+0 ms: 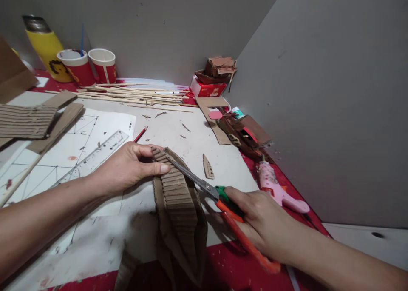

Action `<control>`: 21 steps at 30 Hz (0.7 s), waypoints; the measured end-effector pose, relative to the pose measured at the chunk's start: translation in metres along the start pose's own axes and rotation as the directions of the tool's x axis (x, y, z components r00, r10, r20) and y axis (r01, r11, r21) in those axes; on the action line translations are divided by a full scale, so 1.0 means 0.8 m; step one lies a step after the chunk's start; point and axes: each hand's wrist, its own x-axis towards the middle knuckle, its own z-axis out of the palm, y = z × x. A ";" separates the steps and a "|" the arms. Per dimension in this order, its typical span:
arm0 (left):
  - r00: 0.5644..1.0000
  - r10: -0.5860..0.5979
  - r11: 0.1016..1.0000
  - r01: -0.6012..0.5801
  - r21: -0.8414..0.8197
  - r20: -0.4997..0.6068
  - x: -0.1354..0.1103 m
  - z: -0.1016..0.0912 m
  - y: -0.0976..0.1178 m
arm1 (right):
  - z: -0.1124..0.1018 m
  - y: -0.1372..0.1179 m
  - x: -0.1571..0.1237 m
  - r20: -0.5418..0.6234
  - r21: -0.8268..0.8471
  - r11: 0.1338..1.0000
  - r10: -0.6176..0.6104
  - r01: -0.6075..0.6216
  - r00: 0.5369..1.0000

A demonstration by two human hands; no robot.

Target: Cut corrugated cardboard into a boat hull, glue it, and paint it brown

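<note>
— How much room around the hands?
— The white sheet [168, 129] runs on above the cardboard piece [178, 193], with loose scraps scattered across it. Right of the right hand [259, 221], a pink glue gun [283, 197] crowds in near the table's edge, at centre right.
— And the surface?
— Red cover [226, 263] shows along the bottom, under the sheet. Grey panels [334, 91] meet in a corner at the upper right; wooden sticks [134, 97] lie at upper centre left.
— What are the fingers doing?
— The left hand [137, 165] pinches the cardboard's tip between thumb and fingers. The right's are wrapped round the handles of the scissors [207, 186], whose blades lie against the cardboard.
— How does that look?
— Brown, lower centre, pointed at the ends, its middle strip ribbed crosswise, smoother sides flaring around it.
</note>
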 end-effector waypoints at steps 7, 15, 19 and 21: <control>0.998 -0.009 0.999 0.012 -0.042 0.061 0.000 -0.004 -0.002 | 0.000 0.002 0.002 -0.040 0.032 0.999 0.015 -0.014 0.999; 0.993 0.008 1.000 -0.006 -0.019 0.114 0.001 -0.005 -0.005 | -0.005 -0.004 0.006 -0.044 -0.138 0.990 -0.006 0.000 0.999; 0.988 0.005 1.000 -0.002 -0.020 0.152 -0.002 -0.005 0.001 | -0.002 -0.002 0.008 -0.057 -0.152 0.988 -0.031 0.022 0.998; 0.989 0.008 1.000 -0.006 -0.009 0.148 -0.003 -0.005 0.004 | -0.002 0.000 0.008 -0.055 -0.152 0.988 -0.032 0.024 0.998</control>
